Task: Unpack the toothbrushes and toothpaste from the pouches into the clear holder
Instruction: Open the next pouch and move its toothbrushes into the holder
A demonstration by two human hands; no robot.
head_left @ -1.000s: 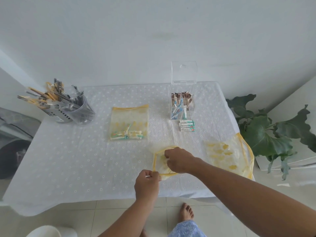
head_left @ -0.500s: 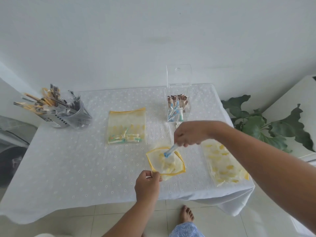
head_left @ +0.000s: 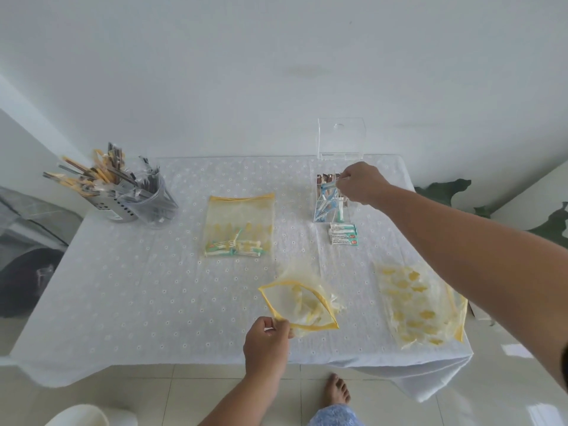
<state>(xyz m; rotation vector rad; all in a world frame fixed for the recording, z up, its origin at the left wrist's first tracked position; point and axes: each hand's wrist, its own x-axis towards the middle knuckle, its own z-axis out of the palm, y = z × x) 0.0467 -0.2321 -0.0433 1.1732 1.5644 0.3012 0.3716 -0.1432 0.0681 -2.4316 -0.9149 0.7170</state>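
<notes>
My left hand (head_left: 266, 339) pinches the near rim of an open yellow-trimmed clear pouch (head_left: 299, 305) near the table's front edge. My right hand (head_left: 361, 182) is over the clear holder (head_left: 330, 198) at the back right and pinches a blue-and-white wrapped toothbrush (head_left: 328, 186) at the holder's top. The holder has several toothbrushes and a toothpaste tube inside, and its lid stands open behind. A second pouch (head_left: 239, 226) with toothbrushes and toothpaste lies flat in the middle. Toothpaste boxes (head_left: 343, 235) lie in front of the holder.
A flattened yellow-patterned pouch (head_left: 419, 305) lies at the front right near the table's corner. Two tubs of cutlery (head_left: 123, 192) stand at the back left. A white eyelet tablecloth (head_left: 138, 287) covers the table. A leafy plant (head_left: 442, 192) stands to the right.
My right hand came out of the open pouch with a toothbrush and carried it up to the clear holder. My left hand kept its pinch on the pouch's rim.
</notes>
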